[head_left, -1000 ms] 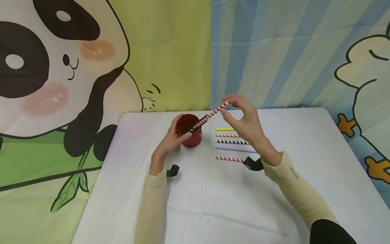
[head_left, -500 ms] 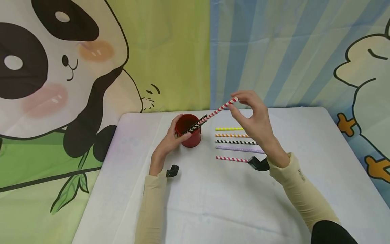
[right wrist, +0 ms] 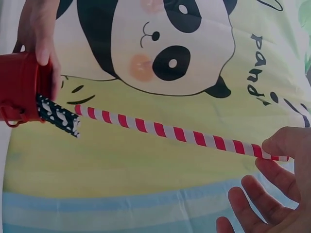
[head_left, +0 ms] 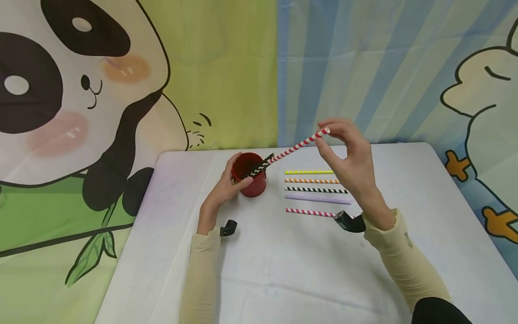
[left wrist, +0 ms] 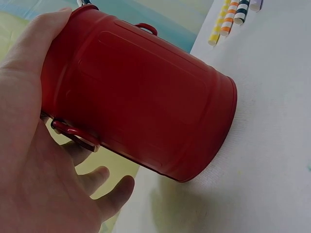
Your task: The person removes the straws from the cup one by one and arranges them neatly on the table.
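Observation:
My left hand [head_left: 223, 191] grips a small red metal bucket [head_left: 254, 186] near its rim, thumb on the near side. The bucket tilts slightly, and a small handle loop shows on its side in the left wrist view. A black piece with white patches [right wrist: 57, 115], its end ragged, sticks out of the bucket's mouth. My right hand [head_left: 350, 157] pinches the upper end of a red-and-white striped paper straw [right wrist: 165, 131] between thumb and index finger, other fingers loosely spread. The straw slants down toward the bucket, its far end right by the black-and-white piece's ragged end.
On the white table [head_left: 259, 270] lies a row of paper straws: yellow [head_left: 309, 172], orange-striped [head_left: 311, 181], black-striped [head_left: 315, 190], lilac [head_left: 317, 199] and pink-red striped [head_left: 309, 212]. A panda-print curtain [head_left: 226, 90] hangs behind. Black wrist mounts [head_left: 228, 228] jut from both sleeves.
My right hand has moved right and slightly up with the striped straw, drawing it away from the bucket and the black-and-white piece. The left hand and bucket have stayed nearly still.

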### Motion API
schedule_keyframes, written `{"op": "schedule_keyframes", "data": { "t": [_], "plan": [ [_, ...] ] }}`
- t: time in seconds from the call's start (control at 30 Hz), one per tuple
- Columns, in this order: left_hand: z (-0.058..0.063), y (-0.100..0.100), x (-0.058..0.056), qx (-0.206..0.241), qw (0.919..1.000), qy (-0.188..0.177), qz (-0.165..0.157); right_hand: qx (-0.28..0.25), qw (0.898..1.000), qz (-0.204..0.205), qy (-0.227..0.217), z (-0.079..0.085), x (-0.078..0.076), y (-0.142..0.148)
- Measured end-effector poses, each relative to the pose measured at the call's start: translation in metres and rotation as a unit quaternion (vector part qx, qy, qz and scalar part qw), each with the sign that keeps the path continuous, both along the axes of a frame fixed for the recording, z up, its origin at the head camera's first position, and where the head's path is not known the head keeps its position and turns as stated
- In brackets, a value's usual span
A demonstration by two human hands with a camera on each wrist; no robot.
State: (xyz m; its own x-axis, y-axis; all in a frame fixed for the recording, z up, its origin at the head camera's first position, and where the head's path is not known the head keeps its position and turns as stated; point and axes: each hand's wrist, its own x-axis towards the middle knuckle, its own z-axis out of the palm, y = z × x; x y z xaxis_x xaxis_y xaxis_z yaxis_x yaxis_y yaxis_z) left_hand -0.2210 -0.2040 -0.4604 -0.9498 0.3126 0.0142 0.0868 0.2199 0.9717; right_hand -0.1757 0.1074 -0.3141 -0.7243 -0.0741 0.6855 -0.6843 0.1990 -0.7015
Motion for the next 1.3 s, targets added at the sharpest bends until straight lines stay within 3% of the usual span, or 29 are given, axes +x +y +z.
{"op": "schedule_keyframes", "data": {
  "t": [0.3,0.5,0.67,0.83,1.07,1.3],
  "plan": [
    [0.002,-0.001,0.002,-0.015,0.9998,-0.006,0.007,-0.037,0.999,0.002,0.011,-0.007,0.001,0.016],
    [0.000,-0.001,0.001,-0.011,0.9999,-0.005,0.007,-0.026,1.000,0.001,0.012,-0.011,0.008,0.018],
    [-0.007,-0.001,-0.002,-0.009,0.9999,-0.004,0.009,0.025,1.000,-0.006,0.006,-0.023,0.007,0.017],
    [-0.001,0.000,0.001,-0.017,0.9998,-0.008,0.007,0.102,0.995,-0.015,0.009,-0.034,0.006,0.014],
    [0.001,0.000,0.002,-0.017,0.9998,-0.008,0.007,0.211,0.977,0.004,-0.025,-0.040,0.007,0.014],
    [0.002,0.001,0.002,-0.007,0.9999,-0.007,0.003,0.274,0.960,0.011,-0.062,-0.050,0.010,0.012]
  ]
}}
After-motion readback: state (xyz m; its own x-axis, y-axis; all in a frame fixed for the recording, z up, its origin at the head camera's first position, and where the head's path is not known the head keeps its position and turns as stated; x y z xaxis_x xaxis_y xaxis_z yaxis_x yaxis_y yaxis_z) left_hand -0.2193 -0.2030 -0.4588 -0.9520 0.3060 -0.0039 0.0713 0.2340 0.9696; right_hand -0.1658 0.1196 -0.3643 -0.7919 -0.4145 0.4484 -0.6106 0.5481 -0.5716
